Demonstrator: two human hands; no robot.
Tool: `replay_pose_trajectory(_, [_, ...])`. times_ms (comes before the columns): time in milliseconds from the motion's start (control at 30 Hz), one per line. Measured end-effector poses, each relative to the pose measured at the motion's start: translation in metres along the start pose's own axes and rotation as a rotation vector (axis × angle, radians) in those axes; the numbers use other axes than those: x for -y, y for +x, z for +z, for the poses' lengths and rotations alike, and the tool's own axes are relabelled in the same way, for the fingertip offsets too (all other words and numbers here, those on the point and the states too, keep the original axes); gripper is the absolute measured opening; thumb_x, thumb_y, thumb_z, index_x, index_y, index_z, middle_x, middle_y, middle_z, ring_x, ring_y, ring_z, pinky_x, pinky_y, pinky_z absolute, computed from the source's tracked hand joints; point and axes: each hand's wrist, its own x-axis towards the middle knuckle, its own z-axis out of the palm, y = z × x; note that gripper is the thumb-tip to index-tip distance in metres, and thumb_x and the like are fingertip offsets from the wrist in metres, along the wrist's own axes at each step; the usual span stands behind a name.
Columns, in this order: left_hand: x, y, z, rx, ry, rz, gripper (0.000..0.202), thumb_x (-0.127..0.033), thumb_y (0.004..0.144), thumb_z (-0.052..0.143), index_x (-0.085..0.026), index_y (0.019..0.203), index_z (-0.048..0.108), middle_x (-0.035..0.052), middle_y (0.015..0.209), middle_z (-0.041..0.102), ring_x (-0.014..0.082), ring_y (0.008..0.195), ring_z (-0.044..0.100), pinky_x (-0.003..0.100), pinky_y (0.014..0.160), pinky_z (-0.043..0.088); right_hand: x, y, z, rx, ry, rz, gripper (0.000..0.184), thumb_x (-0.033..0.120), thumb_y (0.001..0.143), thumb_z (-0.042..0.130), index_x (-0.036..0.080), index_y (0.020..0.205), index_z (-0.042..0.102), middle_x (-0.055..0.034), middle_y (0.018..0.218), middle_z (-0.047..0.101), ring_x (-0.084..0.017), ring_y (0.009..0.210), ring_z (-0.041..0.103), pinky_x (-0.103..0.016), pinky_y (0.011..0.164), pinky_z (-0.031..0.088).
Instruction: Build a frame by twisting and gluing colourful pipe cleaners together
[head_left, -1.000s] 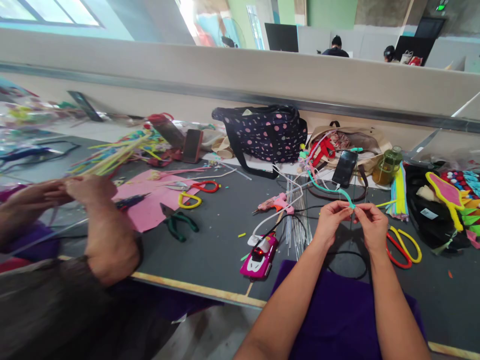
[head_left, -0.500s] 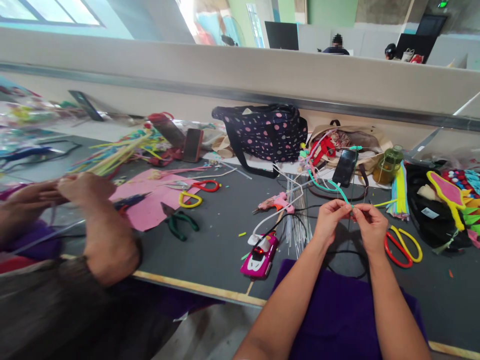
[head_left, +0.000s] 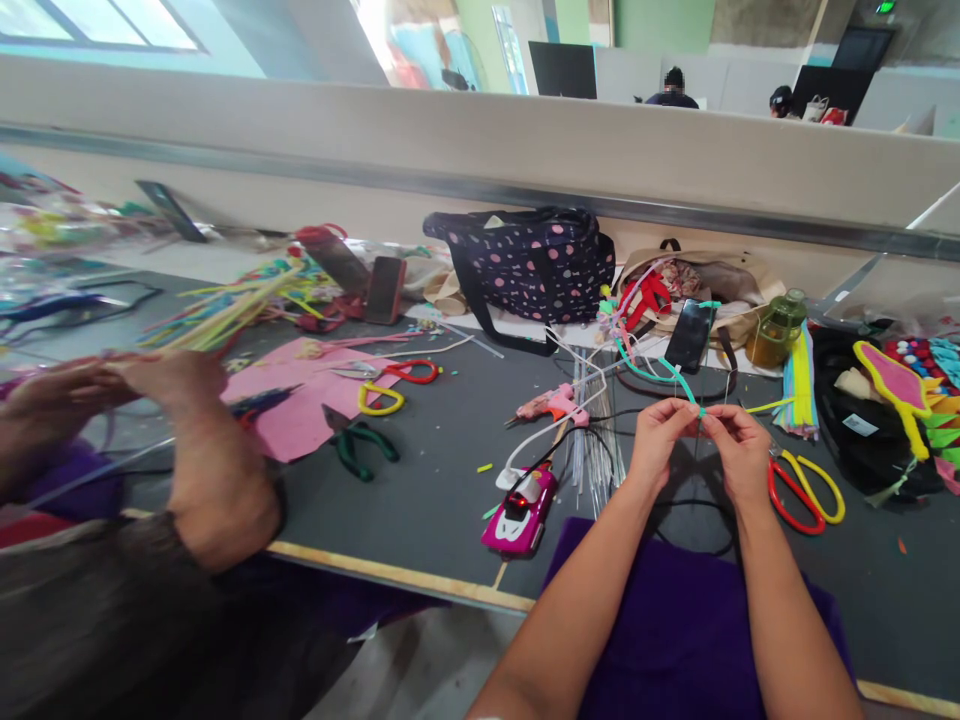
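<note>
My left hand (head_left: 661,438) pinches a turquoise pipe cleaner (head_left: 682,383), whose long part curves away to the back left. Its other end meets my right hand (head_left: 739,452), whose thumb and fingers are pressed on the same piece, fingertips almost touching the left ones. Thin wires show around the fingertips, one hanging below them. Red-and-yellow-handled scissors (head_left: 806,490) lie right beside my right hand. A dark phone (head_left: 691,335) rests behind both hands, partly on a beige bag (head_left: 739,275).
A magenta power strip (head_left: 519,525), a pink glue gun (head_left: 551,404) and clear sticks (head_left: 596,460) lie to the left. Green-handled pliers (head_left: 364,448) and pink paper (head_left: 300,430) are farther left, by a co-worker's arms (head_left: 214,470). A bottle (head_left: 780,325) stands at the back right.
My hands stay almost in place, with the right one shifting slightly left. The turquoise piece shows a little more between the fingertips. The co-worker's hands move slightly left.
</note>
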Motion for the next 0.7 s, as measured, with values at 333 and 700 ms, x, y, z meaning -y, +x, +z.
replay_pose_trajectory(333, [0.0035, 0.0021, -0.0021, 0.010, 0.072, 0.088, 0.023, -0.034, 0.065, 0.078, -0.013, 0.065, 0.068, 0.0006, 0.064, 0.062, 0.0091, 0.058, 0.052, 0.022, 0.062, 0.045, 0.0019, 0.0021, 0.0016, 0.004, 0.098, 0.097, 0.020, 0.033, 0.070, 0.075, 0.020, 0.085, 0.070, -0.0004, 0.077, 0.069, -0.014, 0.068, 0.060, -0.028, 0.067, 0.048])
replay_pose_trajectory(700, [0.0080, 0.0045, -0.0036, -0.021, 0.033, -0.004, 0.025, -0.035, 0.062, 0.079, -0.013, 0.064, 0.067, -0.0001, 0.059, 0.060, 0.0081, 0.053, 0.052, 0.022, 0.058, 0.044, 0.0021, 0.0004, 0.0031, -0.004, 0.068, 0.063, 0.015, 0.032, 0.070, 0.074, 0.021, 0.078, 0.070, -0.0004, 0.073, 0.069, -0.016, 0.066, 0.062, -0.030, 0.066, 0.051])
